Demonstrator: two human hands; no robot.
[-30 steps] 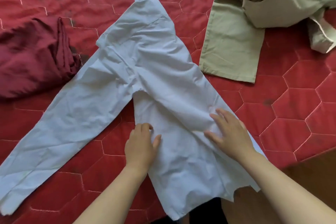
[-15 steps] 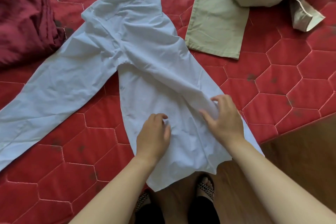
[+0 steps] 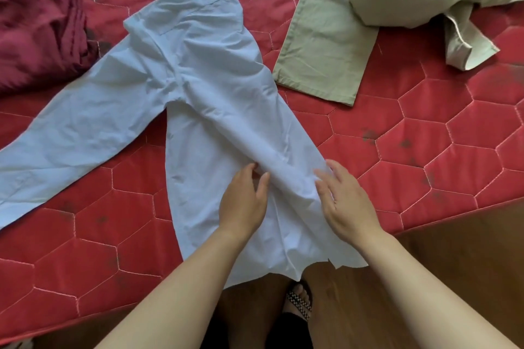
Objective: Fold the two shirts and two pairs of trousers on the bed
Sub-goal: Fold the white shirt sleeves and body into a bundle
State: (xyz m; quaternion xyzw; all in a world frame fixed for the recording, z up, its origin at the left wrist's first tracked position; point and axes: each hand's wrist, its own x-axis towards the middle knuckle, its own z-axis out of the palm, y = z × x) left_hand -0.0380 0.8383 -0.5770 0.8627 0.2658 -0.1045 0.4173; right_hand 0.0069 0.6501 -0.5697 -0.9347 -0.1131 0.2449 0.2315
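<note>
A pale blue-white long-sleeved shirt [image 3: 204,85] lies flat on the red quilted bed [image 3: 425,150], collar far from me, one sleeve stretched out to the left and the other folded down across the body. Its hem hangs over the bed's near edge. My left hand [image 3: 243,201] rests on the lower body of the shirt, fingers lightly bent beside the folded sleeve. My right hand [image 3: 346,201] lies flat on the sleeve's end with fingers spread. A crumpled olive-green garment [image 3: 354,22] lies at the far right. A bunched dark red garment [image 3: 37,34] sits at the far left.
The bed's near edge runs diagonally, with brown wooden floor [image 3: 453,278] below it at the right. My foot in a checked sandal [image 3: 297,303] stands on the floor under the shirt's hem.
Both hands have slid a little across the lower shirt and sit closer together along the folded sleeve. The view has shifted slightly; the shirt has stayed in place.
</note>
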